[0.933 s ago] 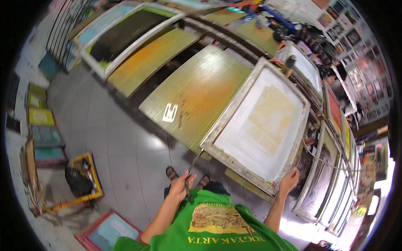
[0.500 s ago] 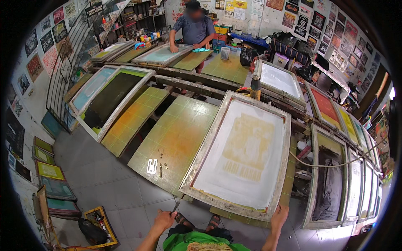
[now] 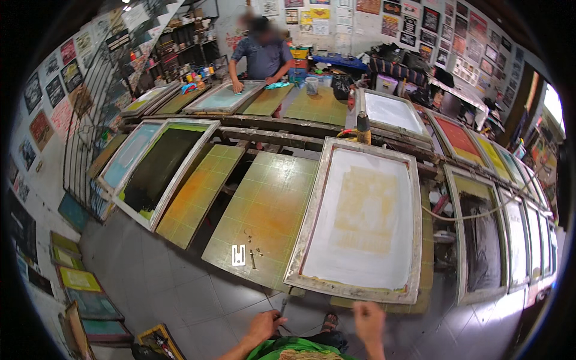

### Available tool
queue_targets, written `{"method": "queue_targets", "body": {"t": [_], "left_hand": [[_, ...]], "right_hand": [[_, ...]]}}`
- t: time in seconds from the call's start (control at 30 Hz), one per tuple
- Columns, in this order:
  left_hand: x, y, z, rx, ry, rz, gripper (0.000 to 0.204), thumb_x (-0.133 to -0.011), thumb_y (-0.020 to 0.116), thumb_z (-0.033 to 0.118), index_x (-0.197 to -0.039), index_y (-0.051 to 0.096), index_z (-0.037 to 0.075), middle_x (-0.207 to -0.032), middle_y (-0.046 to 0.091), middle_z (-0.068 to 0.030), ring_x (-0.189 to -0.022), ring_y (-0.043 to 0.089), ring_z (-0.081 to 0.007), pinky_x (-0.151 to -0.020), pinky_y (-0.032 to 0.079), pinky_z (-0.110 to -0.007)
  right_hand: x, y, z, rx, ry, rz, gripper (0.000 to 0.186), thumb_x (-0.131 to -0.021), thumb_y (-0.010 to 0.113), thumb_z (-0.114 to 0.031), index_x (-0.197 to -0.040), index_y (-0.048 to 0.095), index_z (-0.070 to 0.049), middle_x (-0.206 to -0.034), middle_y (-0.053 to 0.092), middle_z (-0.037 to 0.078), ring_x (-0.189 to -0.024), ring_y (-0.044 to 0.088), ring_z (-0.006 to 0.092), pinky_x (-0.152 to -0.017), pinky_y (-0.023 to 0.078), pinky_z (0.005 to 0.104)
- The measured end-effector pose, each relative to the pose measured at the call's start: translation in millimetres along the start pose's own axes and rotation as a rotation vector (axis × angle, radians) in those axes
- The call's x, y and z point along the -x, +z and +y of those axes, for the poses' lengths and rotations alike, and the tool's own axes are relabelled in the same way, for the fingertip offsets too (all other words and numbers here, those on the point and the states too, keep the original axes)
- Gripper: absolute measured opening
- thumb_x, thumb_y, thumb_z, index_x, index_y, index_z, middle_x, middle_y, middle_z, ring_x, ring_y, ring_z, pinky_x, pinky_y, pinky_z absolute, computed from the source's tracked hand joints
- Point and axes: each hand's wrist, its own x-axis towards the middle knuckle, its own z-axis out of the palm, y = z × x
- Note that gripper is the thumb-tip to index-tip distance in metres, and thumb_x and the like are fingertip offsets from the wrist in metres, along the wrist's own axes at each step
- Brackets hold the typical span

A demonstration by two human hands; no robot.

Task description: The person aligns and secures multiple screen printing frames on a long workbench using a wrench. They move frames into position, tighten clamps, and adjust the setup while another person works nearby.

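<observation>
My left hand [image 3: 266, 329] is closed on a thin dark metal tool [image 3: 283, 309] below the printing boards. My right hand [image 3: 369, 324] is blurred, just below the lower edge of a wooden screen frame [image 3: 414, 228] with white mesh and a pale yellow design, and appears off it. Left of that screen, a speckled green-yellow board [image 3: 270, 186] carries a white metal plate [image 3: 239, 255], a bolt [image 3: 252, 259] and small loose pieces. A black-and-yellow cylindrical tool [image 3: 363, 129] stands behind the screen.
A co-worker [image 3: 258, 57] works at a far screen [image 3: 213, 102]. More screens [image 3: 168, 168] sit left and right on the rack [image 3: 276, 139]. A hose [image 3: 456, 217] crosses the right screens. Colored screens [image 3: 81, 279] lean by the left wall above the tiled floor [image 3: 192, 288].
My view has tilted up toward the room. My right hand has left the screen's frame and moved left and down. My left hand still grips the thin tool.
</observation>
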Motion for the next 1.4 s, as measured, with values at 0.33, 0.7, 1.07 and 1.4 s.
{"method": "queue_targets", "body": {"t": [0.33, 0.7, 1.07, 1.4], "left_hand": [[-35.8, -21.3, -20.1, 0.692, 0.024, -0.686, 0.041, -0.109, 0.059, 0.045, -0.122, 0.072, 0.008, -0.096, 0.071, 0.0017, -0.083, 0.064, -0.0099, -0.071, 0.051, -0.028], [-48.5, -18.7, -51.6, 1.046, -0.007, -0.943, 0.042, -0.111, 0.056, 0.041, -0.127, 0.071, 0.005, -0.111, 0.069, -0.0011, -0.096, 0.063, -0.0134, -0.084, 0.052, -0.027], [-59.5, -74.6, -36.8, 0.212, 0.085, -0.835, 0.059, -0.096, 0.075, 0.053, -0.126, 0.075, 0.002, -0.119, 0.075, -0.0097, -0.106, 0.067, -0.0172, -0.090, 0.054, -0.036], [-37.8, 1.2, -56.9, 0.281, 0.249, -0.306, 0.042, -0.098, 0.074, 0.042, -0.101, 0.074, 0.000, -0.090, 0.076, -0.0136, -0.080, 0.070, -0.0232, -0.075, 0.053, -0.038]], "right_hand": [[19.1, 205.7, 36.4, -0.824, 0.378, -0.845, 0.052, -0.115, 0.045, -0.039, -0.141, 0.062, 0.003, -0.115, 0.073, 0.010, -0.105, 0.068, 0.0174, -0.086, 0.056, 0.0362], [25.3, 199.0, -12.4, -0.753, 0.402, -0.818, 0.044, -0.111, 0.056, -0.034, -0.126, 0.072, 0.004, -0.109, 0.076, 0.010, -0.079, 0.062, 0.0136, -0.074, 0.052, 0.0294], [29.8, 192.0, -38.4, -0.459, 0.683, -0.513, 0.044, -0.084, 0.089, -0.045, -0.094, 0.084, -0.003, -0.098, 0.080, 0.010, -0.106, 0.069, 0.0209, -0.098, 0.051, 0.0375], [38.6, 211.1, -27.4, -0.414, 0.517, -0.436, 0.059, -0.088, 0.084, -0.052, -0.092, 0.076, 0.006, -0.080, 0.073, 0.012, -0.076, 0.071, 0.0188, -0.069, 0.054, 0.0363]]}}
